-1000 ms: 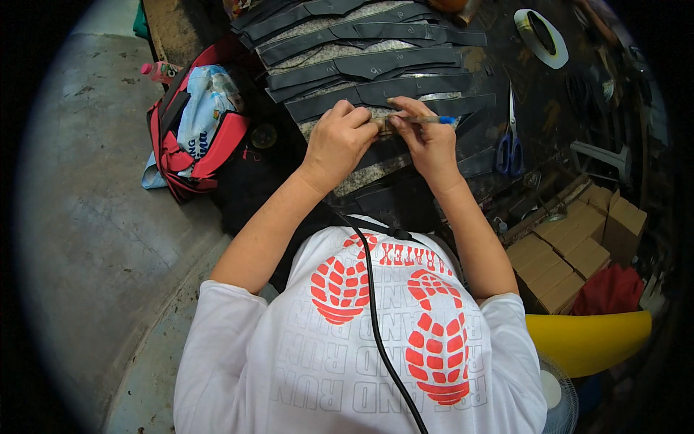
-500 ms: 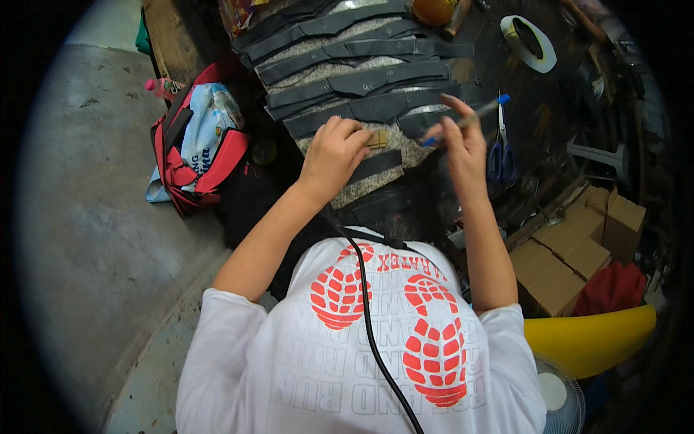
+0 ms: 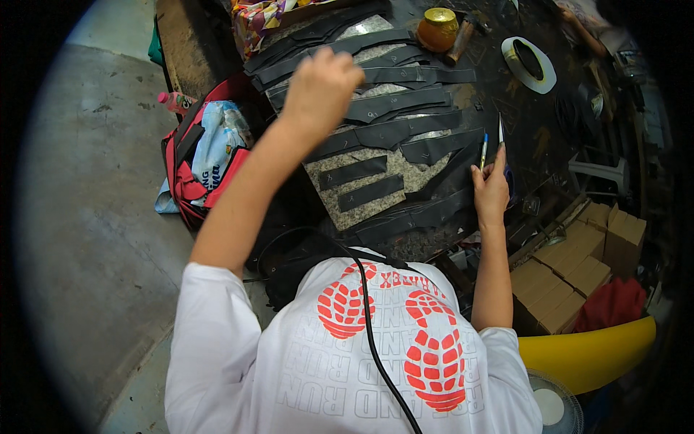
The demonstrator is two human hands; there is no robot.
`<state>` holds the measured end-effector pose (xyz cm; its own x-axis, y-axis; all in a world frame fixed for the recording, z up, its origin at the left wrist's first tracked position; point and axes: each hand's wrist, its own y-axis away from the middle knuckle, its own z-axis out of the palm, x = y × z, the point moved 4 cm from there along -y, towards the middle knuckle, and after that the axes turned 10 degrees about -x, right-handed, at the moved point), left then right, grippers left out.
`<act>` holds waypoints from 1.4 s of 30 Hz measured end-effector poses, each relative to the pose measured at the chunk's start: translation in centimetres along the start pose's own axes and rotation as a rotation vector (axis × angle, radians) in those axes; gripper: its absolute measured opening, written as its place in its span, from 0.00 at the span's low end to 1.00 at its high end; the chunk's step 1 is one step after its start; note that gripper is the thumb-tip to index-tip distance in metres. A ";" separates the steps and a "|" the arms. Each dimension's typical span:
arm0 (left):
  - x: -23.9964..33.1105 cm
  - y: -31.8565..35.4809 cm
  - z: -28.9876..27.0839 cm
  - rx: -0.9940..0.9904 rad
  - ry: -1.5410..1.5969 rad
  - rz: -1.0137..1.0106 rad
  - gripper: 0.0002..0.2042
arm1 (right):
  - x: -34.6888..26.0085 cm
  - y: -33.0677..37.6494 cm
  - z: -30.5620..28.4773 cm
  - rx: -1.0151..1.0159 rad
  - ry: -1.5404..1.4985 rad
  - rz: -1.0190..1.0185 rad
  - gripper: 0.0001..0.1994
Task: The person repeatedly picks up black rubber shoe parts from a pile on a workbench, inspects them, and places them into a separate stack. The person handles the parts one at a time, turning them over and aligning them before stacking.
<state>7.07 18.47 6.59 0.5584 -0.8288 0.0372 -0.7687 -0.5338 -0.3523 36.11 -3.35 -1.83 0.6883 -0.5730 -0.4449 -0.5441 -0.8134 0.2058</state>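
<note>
Strips [image 3: 397,105] lie below the left hand [image 3: 322,90] and left of the right hand [image 3: 491,192]. The hands are apart. The right pinches a pen [image 3: 483,153]; I can't tell if the left holds anything. The left has moved farther.

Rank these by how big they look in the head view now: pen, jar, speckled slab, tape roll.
Largest to smallest:
Speckled slab, though black strips cover much of it
Tape roll
Jar
Pen, at the right hand
</note>
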 end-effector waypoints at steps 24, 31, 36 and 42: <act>0.1 -18.4 12.2 0.096 0.467 -0.160 0.19 | -13.8 -14.4 -5.5 0.382 0.030 -0.582 0.15; -1.8 -20.1 14.3 0.016 0.541 -0.257 0.13 | -16.0 -20.3 -4.1 0.387 0.380 -0.568 0.21; -2.1 -19.8 13.7 0.109 0.700 -0.124 0.14 | -16.5 -23.2 -2.9 0.328 0.592 -0.547 0.21; -1.9 -19.5 13.9 0.159 0.704 -0.127 0.13 | -17.2 -22.0 -3.7 0.390 0.561 -0.588 0.16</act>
<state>25.31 32.83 0.43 0.2669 -0.7024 0.6599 -0.6271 -0.6465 -0.4346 38.03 24.01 4.54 0.9843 -0.1226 0.1266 -0.0837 -0.9574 -0.2764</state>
